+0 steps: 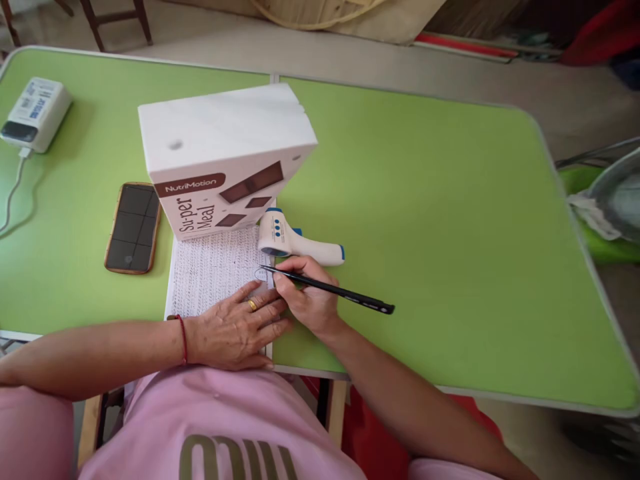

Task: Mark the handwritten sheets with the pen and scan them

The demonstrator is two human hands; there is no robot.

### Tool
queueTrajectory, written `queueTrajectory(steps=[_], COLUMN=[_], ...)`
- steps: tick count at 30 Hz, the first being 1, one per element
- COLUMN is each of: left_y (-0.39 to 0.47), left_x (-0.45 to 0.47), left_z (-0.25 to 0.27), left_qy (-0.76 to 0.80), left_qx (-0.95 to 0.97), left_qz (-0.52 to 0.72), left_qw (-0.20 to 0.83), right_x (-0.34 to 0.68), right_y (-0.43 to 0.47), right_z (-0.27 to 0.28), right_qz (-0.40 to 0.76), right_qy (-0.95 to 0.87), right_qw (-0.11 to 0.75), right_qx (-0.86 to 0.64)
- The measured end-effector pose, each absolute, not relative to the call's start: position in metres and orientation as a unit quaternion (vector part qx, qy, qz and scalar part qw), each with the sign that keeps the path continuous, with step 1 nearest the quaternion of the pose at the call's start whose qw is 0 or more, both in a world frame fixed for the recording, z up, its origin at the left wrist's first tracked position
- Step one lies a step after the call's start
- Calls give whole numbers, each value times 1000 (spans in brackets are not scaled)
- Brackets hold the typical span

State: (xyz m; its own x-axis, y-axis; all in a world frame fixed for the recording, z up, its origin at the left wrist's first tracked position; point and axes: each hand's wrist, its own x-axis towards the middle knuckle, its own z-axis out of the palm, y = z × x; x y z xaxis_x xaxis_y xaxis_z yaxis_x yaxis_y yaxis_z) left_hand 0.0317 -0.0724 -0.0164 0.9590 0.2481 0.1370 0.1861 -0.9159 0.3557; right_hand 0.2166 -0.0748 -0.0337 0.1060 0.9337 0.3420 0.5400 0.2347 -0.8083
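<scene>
My right hand (310, 297) grips a black pen (345, 291), its tip close to the right edge of a sheet of paper (205, 273) covered in rows of handwriting. Spread flat on the lower part of that sheet is my left hand (240, 327), with a ring on one finger and a red cord at the wrist. Just above the pen lies a white and blue infrared thermometer (300, 243). Behind the paper stands a white box (225, 160) printed "NutriMotion" and "Su-per Meal", hiding the sheet's upper part.
Left of the box, a smartphone (133, 230) in a brown case lies face up. A white power bank (37, 113) with a cable (15, 190) sits at the far left of the green table (440, 233). Beyond the right edge is a greyish round object (617, 193).
</scene>
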Motion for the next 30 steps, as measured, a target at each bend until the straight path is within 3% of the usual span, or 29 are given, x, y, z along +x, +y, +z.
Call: queueTrajectory(steps=[30], left_y=[-74], left_x=[34], left_z=[-14], left_qy=[124], left_qx=[977], left_qz=[68], left_qw=[161], right_x=[218], right_y=[-74], right_z=[-34], right_qz=[199], right_qy=[-660], right_qw=[429], right_qx=[-583])
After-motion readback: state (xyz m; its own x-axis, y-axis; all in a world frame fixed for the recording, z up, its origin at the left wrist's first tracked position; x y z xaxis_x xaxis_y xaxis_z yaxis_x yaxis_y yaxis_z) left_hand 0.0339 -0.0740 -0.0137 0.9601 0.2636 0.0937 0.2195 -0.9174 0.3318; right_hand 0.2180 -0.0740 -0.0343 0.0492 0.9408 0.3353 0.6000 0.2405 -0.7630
